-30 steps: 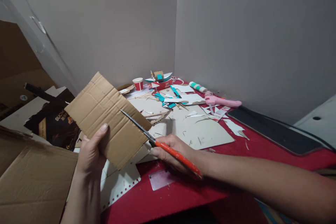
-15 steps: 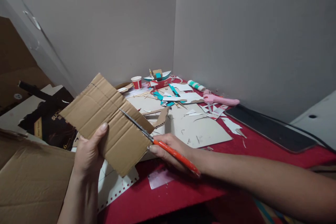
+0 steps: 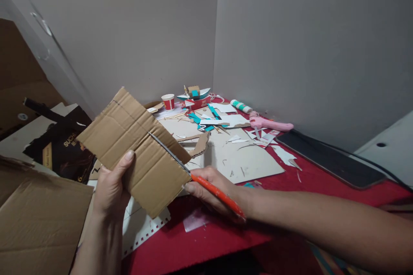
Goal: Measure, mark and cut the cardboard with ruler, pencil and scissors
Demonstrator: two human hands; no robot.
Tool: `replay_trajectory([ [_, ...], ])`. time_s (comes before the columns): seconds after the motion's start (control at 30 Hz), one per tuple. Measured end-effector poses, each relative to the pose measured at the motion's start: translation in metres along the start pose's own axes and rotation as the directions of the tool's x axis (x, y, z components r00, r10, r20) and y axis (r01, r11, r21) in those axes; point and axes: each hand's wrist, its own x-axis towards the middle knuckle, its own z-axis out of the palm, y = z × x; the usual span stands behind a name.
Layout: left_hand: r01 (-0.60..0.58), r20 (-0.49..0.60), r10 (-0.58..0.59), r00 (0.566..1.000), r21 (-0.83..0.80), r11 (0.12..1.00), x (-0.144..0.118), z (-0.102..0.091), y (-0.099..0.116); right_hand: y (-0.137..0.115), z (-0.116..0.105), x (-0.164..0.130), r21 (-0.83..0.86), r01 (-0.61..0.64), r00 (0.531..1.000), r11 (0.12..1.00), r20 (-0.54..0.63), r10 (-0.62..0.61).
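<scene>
My left hand (image 3: 111,189) holds a brown corrugated cardboard piece (image 3: 135,146) up over the table, thumb on its face. My right hand (image 3: 213,189) grips orange-handled scissors (image 3: 193,176); their blades reach into the cardboard from its right edge, along a cut. A loose cardboard strip (image 3: 198,144) lies behind the blades.
A red table (image 3: 226,232) carries a grey board (image 3: 245,159), paper scraps, a small red-and-white cup (image 3: 167,101), a pink glue gun (image 3: 269,123), a glue stick (image 3: 241,105) and a dark tablet (image 3: 329,159). A large cardboard sheet (image 3: 35,219) and a dark box (image 3: 61,146) lie left. Grey partitions stand behind.
The scissors have pushed slightly deeper into the cardboard, and the handles have come closer to its edge. The cardboard shifted a little. The view moved slightly.
</scene>
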Motion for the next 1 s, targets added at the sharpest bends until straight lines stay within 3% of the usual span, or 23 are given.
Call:
replay_trajectory([
  [0.13, -0.049, -0.061, 0.049, 0.997, -0.014, 0.999, 0.004, -0.001, 0.004, 0.0, 0.002, 0.001, 0.04, -0.015, 1.0, 0.999, -0.003, 0.015],
  [0.23, -0.098, -0.056, 0.099, 0.993, 0.024, 0.995, 0.005, -0.002, 0.007, -0.003, -0.001, 0.003, -0.048, -0.023, 1.0, 0.999, -0.004, 0.023],
  [0.43, -0.074, -0.033, 0.075, 0.997, 0.039, 0.997, 0.001, 0.0, 0.004, -0.01, -0.009, 0.005, -0.171, -0.028, 1.0, 0.985, -0.012, 0.026],
  [0.8, -0.023, -0.053, 0.026, 0.998, 0.042, 0.999, -0.001, 0.002, 0.003, -0.004, 0.003, -0.001, 0.108, -0.036, 0.999, 0.994, -0.007, 0.036],
  [1.0, -0.013, -0.07, 0.014, 0.997, 0.022, 1.0, -0.001, 0.002, 0.004, -0.002, 0.002, -0.002, 0.123, -0.056, 0.998, 0.991, 0.0, 0.056],
])
